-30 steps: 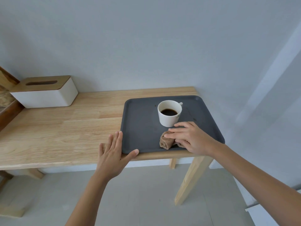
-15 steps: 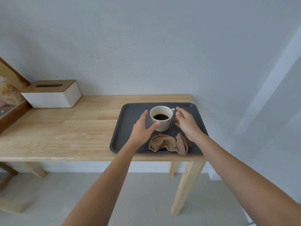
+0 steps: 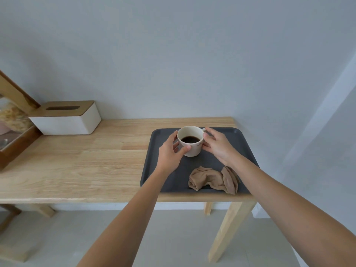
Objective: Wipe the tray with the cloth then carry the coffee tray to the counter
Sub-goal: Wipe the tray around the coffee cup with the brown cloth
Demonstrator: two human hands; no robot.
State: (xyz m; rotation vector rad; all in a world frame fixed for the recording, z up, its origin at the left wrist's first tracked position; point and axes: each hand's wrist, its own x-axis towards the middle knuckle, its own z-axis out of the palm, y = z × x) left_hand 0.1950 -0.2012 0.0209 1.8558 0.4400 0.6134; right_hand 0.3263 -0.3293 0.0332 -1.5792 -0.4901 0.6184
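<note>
Our left hand [image 3: 169, 153] curls loosely around the near-left side of the coffee cup [image 3: 190, 141], thumb pressed against its wall and fingers wrapping the far side; the grasp looks closed on the cup, though not tightly. Our right hand [image 3: 217, 146] comes in from the opposite side with fingers spread, fingertips touching the cup's right wall just by the handle; whether it truly grips or only rests there we cannot tell. The cup stands upright between both hands, dark coffee inside, on the far half of the dark grey tray [image 3: 154, 174]. The tray lies flat on the right end of the wooden table [image 3: 86, 164], its near edge close to the table's front edge. The brown cloth [image 3: 212, 179] lies crumpled on the tray's near part, just below our right wrist, apart from both hands and from the cup. A white tissue box [image 3: 67, 120] with a wooden lid sits at the table's far left
</note>
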